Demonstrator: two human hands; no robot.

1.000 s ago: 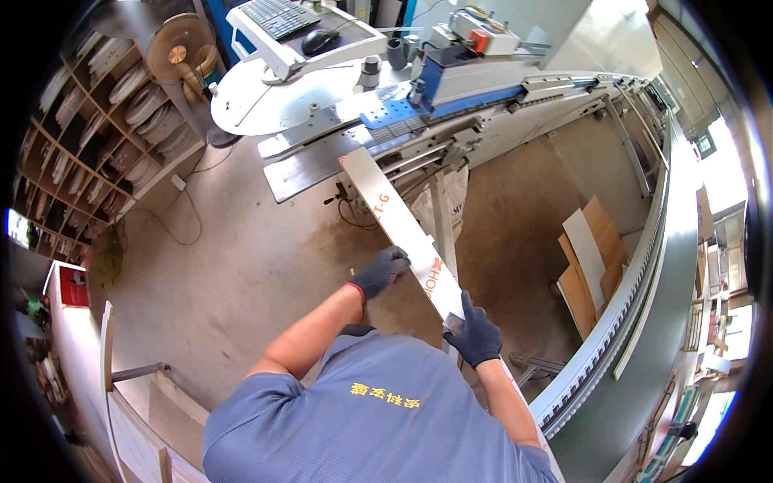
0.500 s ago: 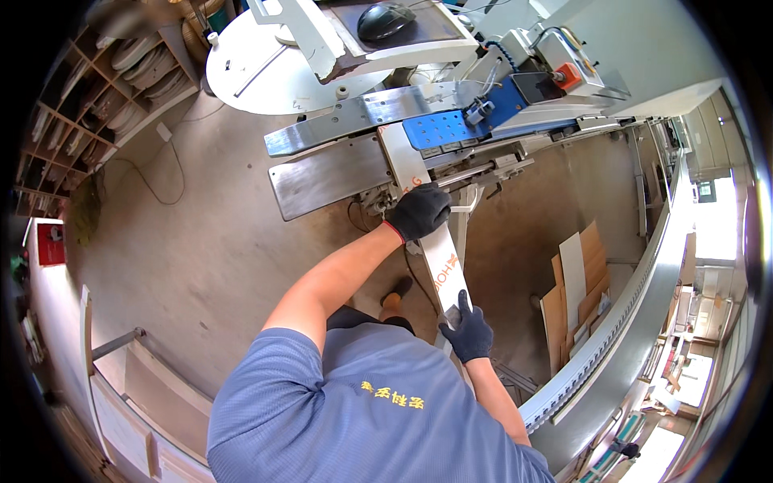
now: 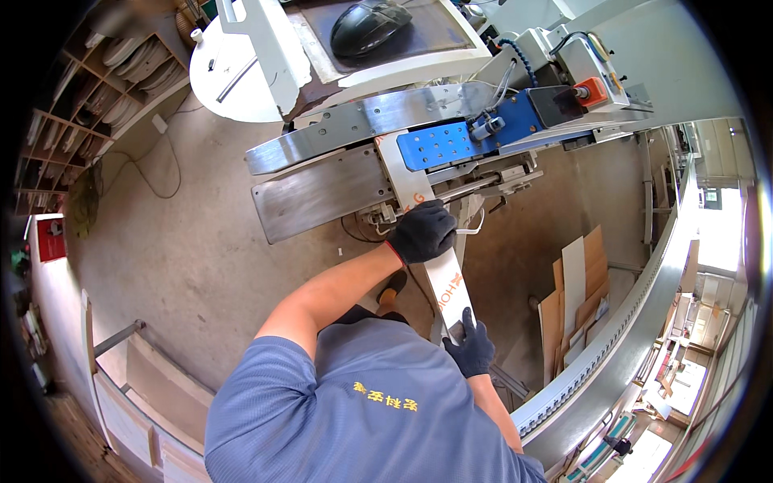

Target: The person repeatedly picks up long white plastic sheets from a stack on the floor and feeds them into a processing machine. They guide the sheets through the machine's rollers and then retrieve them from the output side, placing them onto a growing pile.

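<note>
A narrow white board (image 3: 444,278) with orange print slants from near my body up to a machine, its far end beside and partly under a perforated blue plate (image 3: 427,149). My left hand (image 3: 422,232), in a dark glove, is closed over the middle of the board, with its fingers curled across it. Nearer to me, my right hand (image 3: 472,348), also gloved, grips the near end, the thumb pointing along the top; its other fingers are partly hidden. Left of the board's far end juts a flat steel plate (image 3: 318,193), with a curved steel guide (image 3: 354,117) behind it.
Beyond the machine, a black computer mouse (image 3: 369,28) lies on a white-edged stand. An orange-red switch box (image 3: 591,92) sits at the machine's right. Board offcuts (image 3: 573,282) lean at the right, near a long curving conveyor rail (image 3: 596,386). Shelves (image 3: 97,97) stand at the far left.
The machine and the mouse appear larger and closer as my viewpoint shifts. Both hands keep their hold on the board, which stays at nearly the same place against the blue plate.
</note>
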